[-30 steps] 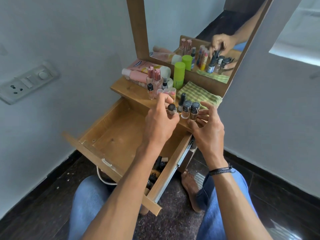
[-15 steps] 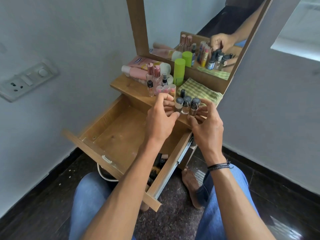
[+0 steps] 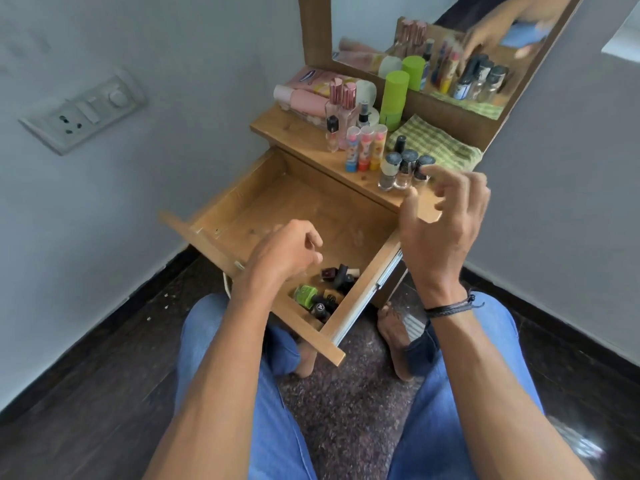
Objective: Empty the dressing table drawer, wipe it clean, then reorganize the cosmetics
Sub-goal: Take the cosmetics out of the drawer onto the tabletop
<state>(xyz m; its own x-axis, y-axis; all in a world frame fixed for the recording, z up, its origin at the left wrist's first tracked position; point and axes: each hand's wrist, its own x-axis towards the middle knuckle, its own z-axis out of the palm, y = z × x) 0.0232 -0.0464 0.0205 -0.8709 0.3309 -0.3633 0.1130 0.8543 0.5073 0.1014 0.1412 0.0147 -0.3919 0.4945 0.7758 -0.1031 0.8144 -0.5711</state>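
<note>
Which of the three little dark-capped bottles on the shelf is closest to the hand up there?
The right-end bottle, by the checked cloth: the right hand's fingertips nearly reach its cap. The middle one and left one stand farther off.

Small wooden dressing table sits in a room corner, with a wood-framed mirror rising from its back. Left of the table: plain pale grey-blue wall with a white switchboard carrying one socket, switches and a round dial. Right of the table: same pale wall, with a bright patch near the top, cannot tell if window. Below the table: dark glossy floor, black skirting along both walls, speckled purplish rug in front. Soft, even daylight.
</note>
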